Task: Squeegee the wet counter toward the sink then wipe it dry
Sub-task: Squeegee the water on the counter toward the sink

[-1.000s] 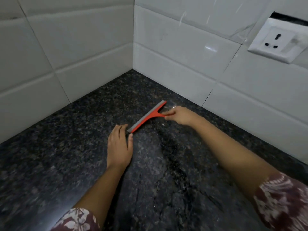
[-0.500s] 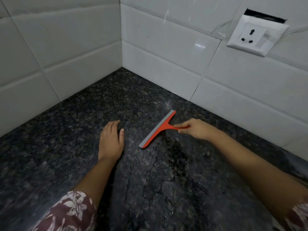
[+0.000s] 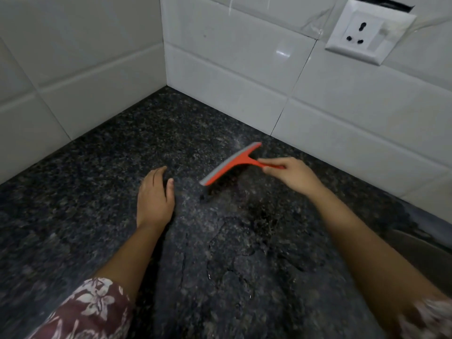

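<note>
Pinching the thin red handle, the fingers (image 3: pixel 274 166) of the right hand (image 3: pixel 291 173) close around the squeegee (image 3: pixel 232 162), thumb on the near side and the other fingers curled over the top. Its grey blade runs on a slant from lower left to upper right, with the lower left end near the desk (image 3: pixel 97 192); whether the blade edge touches the stone I cannot tell. A dark shadow lies just under the lower end. The left hand (image 3: pixel 155 199) rests palm down on the desk, fingers pressed together and pointing away from the person, thumb out to the right, holding nothing. It lies just left of the squeegee and apart from it. Between the two forearms the dark speckled stone carries a wet film with ragged edges and small glints. Floral sleeves (image 3: pixel 90 311) show at the bottom corners. White tiles (image 3: pixel 220 77) meet in a corner behind the desk, and a white socket (image 3: pixel 367 30) sits on the right wall, above the right hand.
</note>
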